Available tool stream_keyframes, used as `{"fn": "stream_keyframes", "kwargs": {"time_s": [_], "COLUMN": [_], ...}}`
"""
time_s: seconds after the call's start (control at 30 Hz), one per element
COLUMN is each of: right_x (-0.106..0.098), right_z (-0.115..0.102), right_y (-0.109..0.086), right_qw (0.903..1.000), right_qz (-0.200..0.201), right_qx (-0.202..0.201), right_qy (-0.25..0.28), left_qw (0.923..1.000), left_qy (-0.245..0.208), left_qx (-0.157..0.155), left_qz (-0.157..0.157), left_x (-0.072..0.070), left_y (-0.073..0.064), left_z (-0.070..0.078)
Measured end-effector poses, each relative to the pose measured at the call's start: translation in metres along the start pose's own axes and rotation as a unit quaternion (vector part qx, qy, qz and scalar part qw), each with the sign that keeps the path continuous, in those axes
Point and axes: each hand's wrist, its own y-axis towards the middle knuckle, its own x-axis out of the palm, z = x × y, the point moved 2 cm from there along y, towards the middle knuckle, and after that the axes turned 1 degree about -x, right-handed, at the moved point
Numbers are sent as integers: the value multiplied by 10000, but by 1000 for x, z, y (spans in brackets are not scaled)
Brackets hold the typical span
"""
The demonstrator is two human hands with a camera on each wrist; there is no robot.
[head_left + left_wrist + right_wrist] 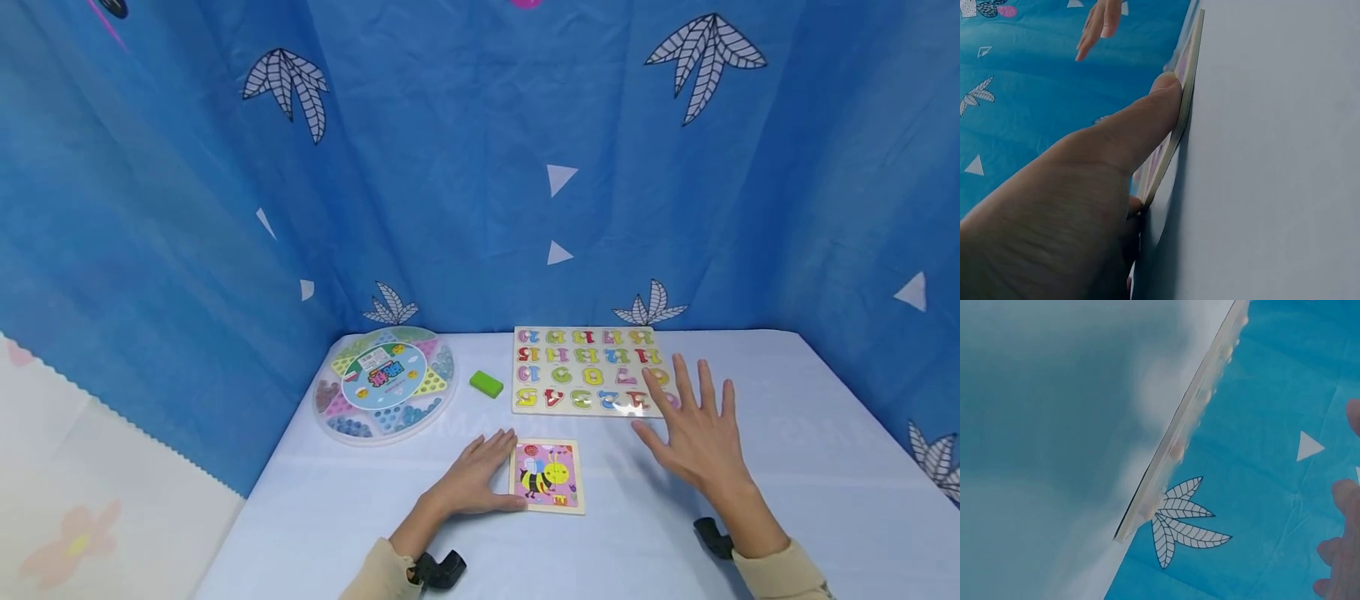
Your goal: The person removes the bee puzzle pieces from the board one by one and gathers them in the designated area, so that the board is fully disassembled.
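A small square wooden jigsaw puzzle with a bee picture lies on the table in the head view. My left hand rests at its left side, thumb on the near left corner and straight fingers by the far left corner. In the left wrist view the thumb presses on the puzzle's pale edge. My right hand is raised with fingers spread, holding nothing. It hovers near the right end of a number puzzle board, partly overlapping it in the head view.
A round marble board game under a clear cover lies at the far left. Between it and the number board sits a green block. Blue cloth hangs behind the white table and along its sides.
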Motion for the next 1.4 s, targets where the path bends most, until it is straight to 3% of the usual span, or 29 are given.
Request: {"fn": "stream_keyframes", "kwargs": {"time_s": [0.3,0.63,0.83,0.93,1.03,1.2,1.4], "right_x": [3,1,-1,0,0,-5,-1], "right_z": [1,-2,-7,-13,-23,-50,-90], "right_y": [0,1,7,10,15,25,35], "right_qw": [10000,9998,9981,9948,9835,9488,9233], "right_qz": [-33,-204,-447,-461,-666,-1367,-1961], "right_qx": [-17,62,141,60,13,-130,-623], "right_qy": [-15,-5,408,907,1679,2844,3244], "left_qw": [9995,9995,9995,9994,9993,9993,9993], "left_qy": [298,303,305,320,355,370,357], "left_qx": [-38,-34,-71,-77,-95,-50,54], "left_qz": [-75,-44,-61,-74,-64,-31,-17], "left_x": [1,-1,0,-1,-1,-1,-2], "left_y": [1,-1,-1,-1,-1,0,-2], "left_z": [0,0,1,2,2,1,2]}}
